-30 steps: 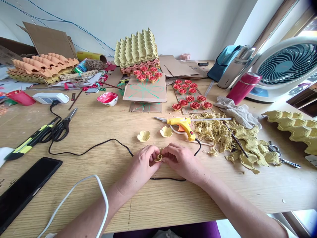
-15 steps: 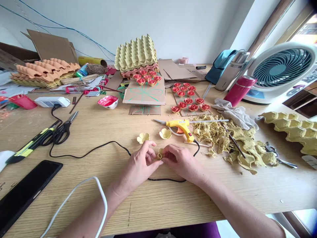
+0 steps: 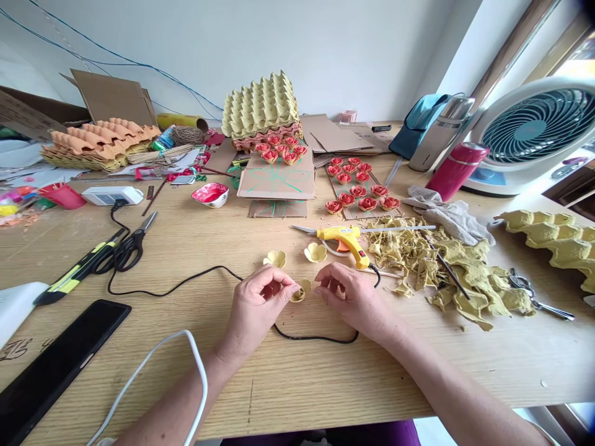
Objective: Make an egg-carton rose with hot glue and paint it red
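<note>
Between my hands is a small yellow egg-carton flower (image 3: pixel 300 296) with a curled piece inside it. My left hand (image 3: pixel 264 297) pinches its left rim between thumb and forefinger. Just to the right, my right hand (image 3: pixel 348 297) is off the flower, its thumb and forefinger slightly apart with nothing between them. Beyond my hands sit two cut yellow flower cups, a left one (image 3: pixel 275 258) and a right one (image 3: pixel 315 252). Behind my right hand lies a yellow hot glue gun (image 3: pixel 341 235), a glue stick showing at its back and its black cord running under my hands.
Yellow carton scraps (image 3: pixel 404 254) lie at right, near keys (image 3: pixel 523 285). Red paper roses (image 3: pixel 357 191) stand on cardboard behind. Scissors (image 3: pixel 130 248), a utility knife (image 3: pixel 79 272) and a phone (image 3: pixel 69 365) are at left. A white cable (image 3: pixel 198 365) arches over my left forearm.
My right hand has let go of the small flower and moved slightly right. The left hand keeps its pinch on the rim. The whole view has shifted a little.
</note>
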A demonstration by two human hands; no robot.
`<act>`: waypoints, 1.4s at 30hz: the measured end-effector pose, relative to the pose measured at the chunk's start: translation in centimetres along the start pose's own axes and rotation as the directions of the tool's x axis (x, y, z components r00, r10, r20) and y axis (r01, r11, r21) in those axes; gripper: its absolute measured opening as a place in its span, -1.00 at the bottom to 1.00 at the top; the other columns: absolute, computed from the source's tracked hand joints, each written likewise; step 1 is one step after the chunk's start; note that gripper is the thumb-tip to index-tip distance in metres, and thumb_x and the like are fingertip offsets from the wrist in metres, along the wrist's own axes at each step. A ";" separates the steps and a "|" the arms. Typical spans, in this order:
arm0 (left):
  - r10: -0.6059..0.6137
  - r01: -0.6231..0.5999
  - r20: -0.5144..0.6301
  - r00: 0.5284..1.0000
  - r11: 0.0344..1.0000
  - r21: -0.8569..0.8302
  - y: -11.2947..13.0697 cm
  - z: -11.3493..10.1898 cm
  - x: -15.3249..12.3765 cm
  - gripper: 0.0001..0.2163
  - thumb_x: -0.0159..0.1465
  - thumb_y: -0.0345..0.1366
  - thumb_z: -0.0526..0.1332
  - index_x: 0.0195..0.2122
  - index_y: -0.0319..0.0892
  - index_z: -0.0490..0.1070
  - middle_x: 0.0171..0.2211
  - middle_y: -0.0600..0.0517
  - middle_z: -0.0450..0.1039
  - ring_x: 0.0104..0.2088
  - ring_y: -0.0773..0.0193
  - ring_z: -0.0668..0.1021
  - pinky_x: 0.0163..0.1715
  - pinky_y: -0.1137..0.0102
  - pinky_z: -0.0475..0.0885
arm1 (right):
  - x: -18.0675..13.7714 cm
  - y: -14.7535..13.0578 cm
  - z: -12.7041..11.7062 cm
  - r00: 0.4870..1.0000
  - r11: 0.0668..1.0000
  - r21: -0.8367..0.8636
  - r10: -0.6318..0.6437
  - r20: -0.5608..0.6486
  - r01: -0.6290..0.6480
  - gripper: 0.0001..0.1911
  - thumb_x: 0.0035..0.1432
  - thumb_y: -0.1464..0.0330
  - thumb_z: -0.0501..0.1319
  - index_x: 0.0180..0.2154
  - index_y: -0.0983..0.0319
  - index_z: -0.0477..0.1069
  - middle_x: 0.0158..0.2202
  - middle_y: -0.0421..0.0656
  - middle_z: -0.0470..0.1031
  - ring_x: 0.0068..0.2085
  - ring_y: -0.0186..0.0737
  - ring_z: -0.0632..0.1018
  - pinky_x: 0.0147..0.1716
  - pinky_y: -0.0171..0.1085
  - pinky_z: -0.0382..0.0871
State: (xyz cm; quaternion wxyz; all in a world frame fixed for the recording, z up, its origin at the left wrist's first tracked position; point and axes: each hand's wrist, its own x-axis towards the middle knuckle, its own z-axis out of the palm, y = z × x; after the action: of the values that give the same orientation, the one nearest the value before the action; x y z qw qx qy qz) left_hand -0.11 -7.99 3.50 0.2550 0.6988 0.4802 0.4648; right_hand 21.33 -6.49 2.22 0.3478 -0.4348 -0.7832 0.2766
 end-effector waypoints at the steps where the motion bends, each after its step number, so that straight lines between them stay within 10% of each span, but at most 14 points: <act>1: 0.020 -0.020 -0.006 1.000 1.000 -0.012 0.0 0.0 0.0 -0.86 0.26 -0.38 0.33 -0.45 -0.16 0.46 -0.50 0.13 0.43 -0.51 0.40 0.39 -0.47 0.47 0.29 | 0.0 0.0 -0.1 1.000 1.000 0.006 -0.009 -0.016 0.009 -0.91 0.26 0.50 0.23 -0.25 0.19 0.39 -0.39 -0.22 0.46 -0.42 -0.32 0.47 -0.40 -0.32 0.34; 6: 0.107 -0.107 0.000 0.994 0.992 -0.070 0.1 0.1 -0.3 -0.89 0.28 -0.43 0.35 -0.39 -0.15 0.50 -0.44 0.09 0.52 -0.43 0.36 0.50 -0.41 0.47 0.37 | 0.0 -1.1 -0.6 0.993 0.988 0.128 -0.076 -0.090 0.087 -0.89 0.30 0.49 0.19 -0.17 0.18 0.39 -0.22 -0.15 0.49 -0.38 -0.34 0.49 -0.34 -0.32 0.39; 12: 0.200 -0.199 0.021 0.980 0.980 -0.027 0.7 0.2 -0.4 -0.87 0.35 -0.48 0.26 -0.34 -0.17 0.52 -0.38 0.05 0.51 -0.39 0.38 0.52 -0.39 0.50 0.39 | 0.0 -2.9 0.1 0.986 0.889 0.458 -0.085 0.143 0.010 -0.70 0.33 0.46 0.16 0.08 0.20 0.38 -0.19 -0.14 0.55 -0.23 -0.27 0.63 -0.12 -0.25 0.49; 24: 0.023 -0.023 -0.006 1.000 0.997 -0.077 0.4 0.5 -0.4 -0.82 0.24 -0.37 0.35 -0.46 -0.15 0.38 -0.50 0.13 0.35 -0.50 0.38 0.37 -0.50 0.48 0.28 | 0.3 -1.7 0.2 0.999 0.925 0.378 0.031 0.037 -0.042 -0.83 0.28 0.33 0.26 -0.37 0.24 0.49 -0.48 -0.22 0.48 -0.47 -0.36 0.38 -0.45 -0.36 0.26; 30: -0.129 0.138 0.128 0.983 0.988 -0.066 0.3 0.1 -0.1 -0.88 0.26 -0.26 0.33 -0.22 -0.14 0.47 -0.34 0.05 0.50 -0.46 0.36 0.43 -0.48 0.47 0.34 | 0.5 -1.1 0.2 0.995 0.825 0.557 0.089 0.040 -0.097 -0.61 0.27 0.06 0.28 -0.41 0.24 0.41 -0.51 -0.26 0.37 -0.48 -0.37 0.31 -0.46 -0.34 0.20; 36: 0.013 -0.039 0.307 0.951 0.996 0.079 0.2 0.7 -0.5 -0.45 0.04 -0.37 0.53 0.06 -0.04 0.43 -0.07 -0.01 0.56 -0.06 0.09 0.56 -0.06 0.25 0.47 | 0.8 -1.6 -0.5 0.985 0.757 0.632 0.152 0.077 -0.166 -0.51 0.18 -0.06 0.33 -0.45 0.22 0.40 -0.56 -0.29 0.28 -0.52 -0.39 0.22 -0.54 -0.36 0.12; 42: 0.053 -0.111 0.391 0.919 0.986 0.126 -0.4 1.3 -0.9 -0.61 0.15 -0.53 0.41 -0.04 -0.09 0.46 -0.12 0.01 0.56 -0.07 0.12 0.59 -0.04 0.23 0.48 | 0.6 -1.7 -1.1 0.982 0.644 0.742 0.146 0.116 -0.183 -0.55 0.18 -0.02 0.36 -0.43 0.23 0.43 -0.56 -0.30 0.32 -0.54 -0.41 0.29 -0.50 -0.35 0.20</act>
State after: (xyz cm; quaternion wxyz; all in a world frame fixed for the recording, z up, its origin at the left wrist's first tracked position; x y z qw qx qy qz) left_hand 0.78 -8.57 2.24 0.2730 0.8129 0.4235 0.2921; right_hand 21.13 -6.63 4.26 0.4514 -0.3157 -0.5645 0.6147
